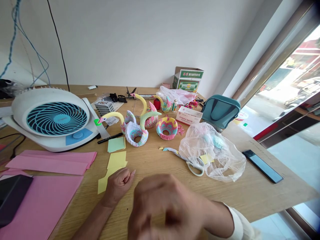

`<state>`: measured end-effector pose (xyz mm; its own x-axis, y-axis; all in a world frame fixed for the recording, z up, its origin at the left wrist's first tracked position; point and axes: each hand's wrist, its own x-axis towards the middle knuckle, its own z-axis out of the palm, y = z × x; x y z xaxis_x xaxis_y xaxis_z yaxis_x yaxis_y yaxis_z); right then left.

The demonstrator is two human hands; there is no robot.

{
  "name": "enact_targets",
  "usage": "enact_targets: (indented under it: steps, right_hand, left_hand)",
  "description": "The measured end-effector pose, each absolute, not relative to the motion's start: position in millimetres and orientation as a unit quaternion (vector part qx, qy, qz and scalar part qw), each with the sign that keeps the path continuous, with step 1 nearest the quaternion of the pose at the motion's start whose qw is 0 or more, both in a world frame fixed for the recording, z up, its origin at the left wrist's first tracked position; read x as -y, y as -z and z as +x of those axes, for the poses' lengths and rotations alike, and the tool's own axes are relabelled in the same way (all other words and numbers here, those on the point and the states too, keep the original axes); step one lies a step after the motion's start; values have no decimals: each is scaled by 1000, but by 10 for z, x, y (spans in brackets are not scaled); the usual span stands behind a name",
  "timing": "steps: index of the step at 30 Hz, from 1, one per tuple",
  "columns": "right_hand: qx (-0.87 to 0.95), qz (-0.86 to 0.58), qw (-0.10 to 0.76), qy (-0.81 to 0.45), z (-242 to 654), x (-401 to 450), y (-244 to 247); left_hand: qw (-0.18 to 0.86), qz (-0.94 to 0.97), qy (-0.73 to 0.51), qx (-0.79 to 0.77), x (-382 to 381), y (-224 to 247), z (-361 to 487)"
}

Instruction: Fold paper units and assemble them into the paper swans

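Partly hides yellow papers (pixel 116 160) on the counter (pixel 147 161) with the left hand (pixel 120 184), a loose fist. Bends the blurry right hand (pixel 167 198), cut off at the bottom; cannot tell if open or shut.

R hand (pixel 166 206): blurred, cut off @ btm; grip unclear
L hand (pixel 119 184): palm hidden
Yellow notes (pixel 117 160): partly hidden behind L hand
Dark box (pixel 15 198): cut off, L edge
Clear bag (pixel 225 163): contents hazy

Fan (pixel 56 118) at left is white with teal blades. Loving the pastel paper bowl (pixel 167 128) mid-frame: pink, yellow and blue in zigzaggy bands. Bag (pixel 220 110) at right's teal.
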<state>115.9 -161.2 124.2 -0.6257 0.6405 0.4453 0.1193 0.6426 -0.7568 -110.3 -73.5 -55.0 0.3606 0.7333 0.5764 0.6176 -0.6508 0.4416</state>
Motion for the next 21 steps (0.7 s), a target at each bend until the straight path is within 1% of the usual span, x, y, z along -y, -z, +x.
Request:
enact_targets:
  steps: [2, 4, 6, 7, 10, 15, 18, 21]
  right_hand:
    - [823, -331, 341, -310, 1390, 1338, -1080]
    - [774, -507, 307, -220, 1778, 962, -838]
    - [699, -677, 208, -98, 2223, 550, -637]
    - [677, -708, 185, -74, 2426, 353, -570]
    - [640, -756, 130, -48, 2836, -131, -462]
    - [597, -798, 29, -73, 2964, -557, -213]
    - [588, -804, 6, -86, 3000, -669, -15]
    - [585, -806, 6, -94, 3082, -716, 127]
  left_hand:
    - [79, 823, -400, -395, 724, 548, -1107]
    - [83, 824, -408, -384, 710, 553, -1103]
    - [82, 826, -411, -378, 694, 563, -1095]
    - [79, 826, -413, -375, 686, 569, -1092]
    - [82, 826, -417, -370, 672, 594, -1098]
    - [95, 819, -421, -378, 660, 623, -1128]
    - [102, 820, -418, -377, 651, 621, -1129]
    - [110, 822, -413, -376, 647, 619, -1130]
